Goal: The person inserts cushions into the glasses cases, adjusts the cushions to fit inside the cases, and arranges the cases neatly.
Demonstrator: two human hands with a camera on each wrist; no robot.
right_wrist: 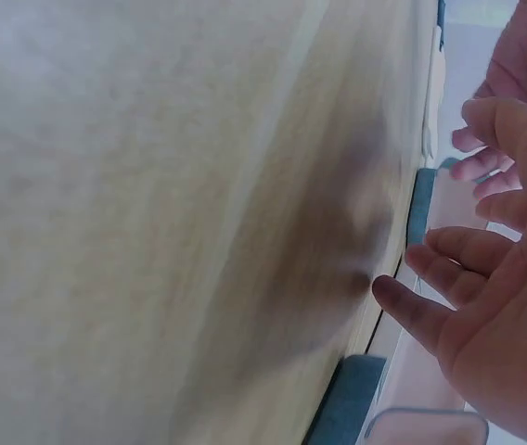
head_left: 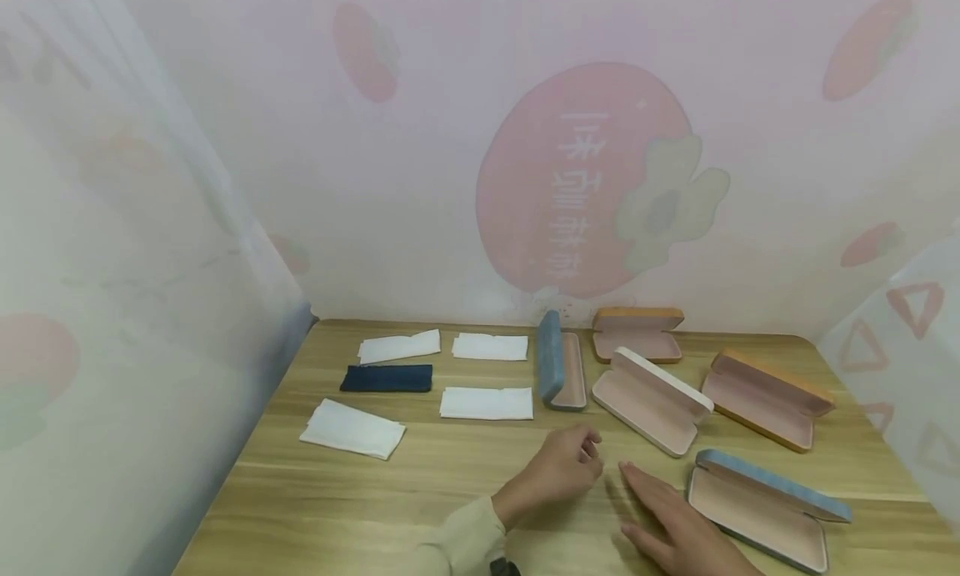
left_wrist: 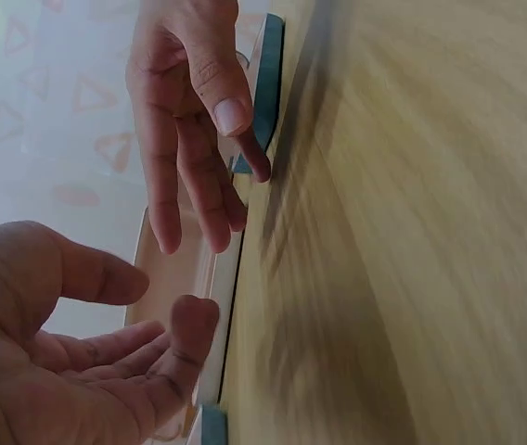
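left hand (head_left: 558,468) is loosely curled, thumb and fingertips apart; right hand (head_left: 686,526) has its fingers extended; neither holds anything. the work seems to be between grips, and a next grip would likely call for pinching a rim. near both, in the right half of the wood-grained surface (head_left: 315,518), toward its far edge, lies an oblong, white-shelled hinged case (head_left: 645,413), open and pink-lined. beside the right hand, toward the surface's right edge, an oblong, blue-shelled hinged case (head_left: 750,508) lies open too.
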